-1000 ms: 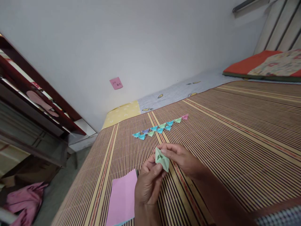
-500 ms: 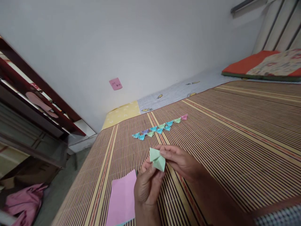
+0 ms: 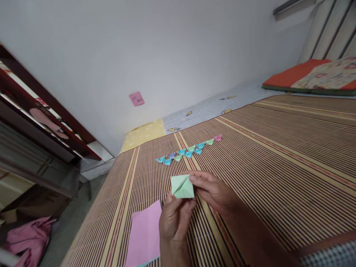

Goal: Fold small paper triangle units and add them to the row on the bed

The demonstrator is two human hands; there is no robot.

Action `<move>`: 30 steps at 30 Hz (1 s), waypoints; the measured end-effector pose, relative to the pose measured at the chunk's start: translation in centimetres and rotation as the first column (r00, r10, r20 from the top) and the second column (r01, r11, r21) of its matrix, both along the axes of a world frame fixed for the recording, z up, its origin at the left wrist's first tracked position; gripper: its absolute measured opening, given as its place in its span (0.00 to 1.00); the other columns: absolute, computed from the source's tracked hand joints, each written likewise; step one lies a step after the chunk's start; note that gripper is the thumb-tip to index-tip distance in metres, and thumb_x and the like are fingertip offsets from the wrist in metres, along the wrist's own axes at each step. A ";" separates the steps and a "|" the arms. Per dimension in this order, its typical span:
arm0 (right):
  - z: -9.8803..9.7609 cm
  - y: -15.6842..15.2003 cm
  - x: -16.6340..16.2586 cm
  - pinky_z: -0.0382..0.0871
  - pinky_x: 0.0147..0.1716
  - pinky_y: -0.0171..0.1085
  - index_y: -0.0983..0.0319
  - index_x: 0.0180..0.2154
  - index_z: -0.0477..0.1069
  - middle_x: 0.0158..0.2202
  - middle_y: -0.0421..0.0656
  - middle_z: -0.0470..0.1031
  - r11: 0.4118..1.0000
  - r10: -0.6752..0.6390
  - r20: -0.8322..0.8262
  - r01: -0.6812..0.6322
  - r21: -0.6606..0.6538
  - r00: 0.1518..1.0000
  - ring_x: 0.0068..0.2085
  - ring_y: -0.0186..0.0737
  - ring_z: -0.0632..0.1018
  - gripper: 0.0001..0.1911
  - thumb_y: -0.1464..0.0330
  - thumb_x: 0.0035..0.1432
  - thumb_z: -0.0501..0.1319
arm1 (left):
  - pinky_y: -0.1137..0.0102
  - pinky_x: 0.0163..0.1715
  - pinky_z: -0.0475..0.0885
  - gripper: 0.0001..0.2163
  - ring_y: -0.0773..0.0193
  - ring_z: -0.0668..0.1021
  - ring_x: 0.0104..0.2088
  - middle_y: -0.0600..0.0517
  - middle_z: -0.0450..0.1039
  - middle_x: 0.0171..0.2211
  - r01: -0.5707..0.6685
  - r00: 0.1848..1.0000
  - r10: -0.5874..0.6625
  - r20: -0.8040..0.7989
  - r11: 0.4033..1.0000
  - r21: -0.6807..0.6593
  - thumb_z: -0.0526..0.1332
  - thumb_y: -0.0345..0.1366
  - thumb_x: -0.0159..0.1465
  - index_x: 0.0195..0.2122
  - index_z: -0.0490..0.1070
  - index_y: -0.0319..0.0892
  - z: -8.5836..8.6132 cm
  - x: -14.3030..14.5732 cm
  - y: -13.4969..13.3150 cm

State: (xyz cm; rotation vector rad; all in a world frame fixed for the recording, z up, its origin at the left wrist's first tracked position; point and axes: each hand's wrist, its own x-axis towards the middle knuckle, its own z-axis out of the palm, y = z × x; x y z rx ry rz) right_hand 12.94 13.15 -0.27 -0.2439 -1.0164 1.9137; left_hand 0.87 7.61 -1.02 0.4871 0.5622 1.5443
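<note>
Green folded paper [image 3: 185, 191] was pinched in midair — the left hand [image 3: 174, 218] gripping its lower edge, the right hand [image 3: 213, 187] its upper corner — above a striped mat [image 3: 264, 167], near colourful paper triangles [image 3: 189, 154].

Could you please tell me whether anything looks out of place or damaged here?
Only the pink cloth at the lower left stands out: it lies crumpled off the mat, not folded. The folded papers sit in neat rows, and the green paper in the fingers shows no tear.
</note>
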 end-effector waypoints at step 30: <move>1.5 -0.5 1.7 0.63 0.59 0.50 0.57 0.34 0.77 0.54 0.44 0.74 0.731 -0.493 0.271 0.225 0.645 0.827 0.56 0.46 0.75 0.11 0.78 0.58 0.61 | 0.71 0.46 0.76 0.11 0.62 0.81 0.44 0.44 0.81 0.42 -0.158 0.985 0.154 0.073 0.986 0.050 0.61 0.38 0.68 0.42 0.82 0.38 0.8 0.7 0.6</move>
